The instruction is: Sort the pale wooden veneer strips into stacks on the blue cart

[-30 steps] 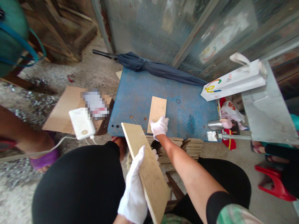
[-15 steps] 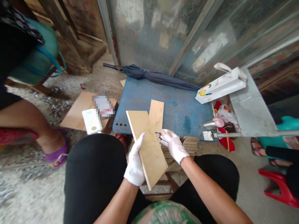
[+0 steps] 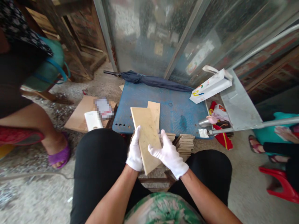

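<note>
A pale, flat wooden board (image 3: 145,124) with dark smudges on its face is held up at a tilt over my lap. My left hand (image 3: 135,151), in a white glove, grips it along the left edge. The white-gloved right hand (image 3: 169,154) is at the board's right edge, thumb across the face and fingers along the far side, partly hidden. Behind it, a second pale board (image 3: 154,113) lies on the blue table (image 3: 173,119). Stacks of similar boards (image 3: 185,143) stand below the table's near edge, partly covered by my hands.
A folded dark umbrella (image 3: 154,81) lies along the table's back edge. To the right are a white paper bag (image 3: 212,85) and a metal shelf (image 3: 243,105). A cardboard box (image 3: 78,113) with a white object (image 3: 92,119) stands left. People sit on both sides; a red stool (image 3: 280,183) is at right.
My right hand has moved left from beside the board onto its right edge, with the thumb now over the face. The board is turned slightly more upright.
</note>
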`<state>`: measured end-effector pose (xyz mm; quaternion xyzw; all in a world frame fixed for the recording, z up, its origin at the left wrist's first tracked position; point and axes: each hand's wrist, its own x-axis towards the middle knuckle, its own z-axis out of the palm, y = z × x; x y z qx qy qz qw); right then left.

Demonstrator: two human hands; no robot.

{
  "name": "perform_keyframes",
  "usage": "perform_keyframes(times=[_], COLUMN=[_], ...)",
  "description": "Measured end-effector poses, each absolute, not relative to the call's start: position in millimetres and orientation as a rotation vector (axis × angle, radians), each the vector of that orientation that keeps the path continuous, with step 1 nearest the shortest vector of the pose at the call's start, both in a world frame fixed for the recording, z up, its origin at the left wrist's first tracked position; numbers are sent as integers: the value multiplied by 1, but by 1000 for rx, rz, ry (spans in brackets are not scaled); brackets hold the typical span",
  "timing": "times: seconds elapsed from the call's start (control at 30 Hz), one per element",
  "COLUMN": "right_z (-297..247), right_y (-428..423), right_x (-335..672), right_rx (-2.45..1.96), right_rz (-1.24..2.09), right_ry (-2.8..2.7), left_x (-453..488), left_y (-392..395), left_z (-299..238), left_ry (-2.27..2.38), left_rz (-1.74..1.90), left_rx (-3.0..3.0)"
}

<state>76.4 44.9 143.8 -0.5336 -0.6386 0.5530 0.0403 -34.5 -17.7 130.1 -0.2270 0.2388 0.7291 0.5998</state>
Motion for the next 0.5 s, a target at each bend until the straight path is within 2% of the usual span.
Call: perform_keyframes(times=[0.23, 0.5], right_z=[153, 145], right_y=[27, 32], right_x=[63, 63], right_rx=[-1702, -1771], right_rz=[1463, 1629], right_ry=[-2211, -2147], left_x=[-31, -23], left_y=[-16, -15], left_z=[129, 109], left_ry=[604, 617], left_rz=[1729, 1563], left_rx=[-549, -460])
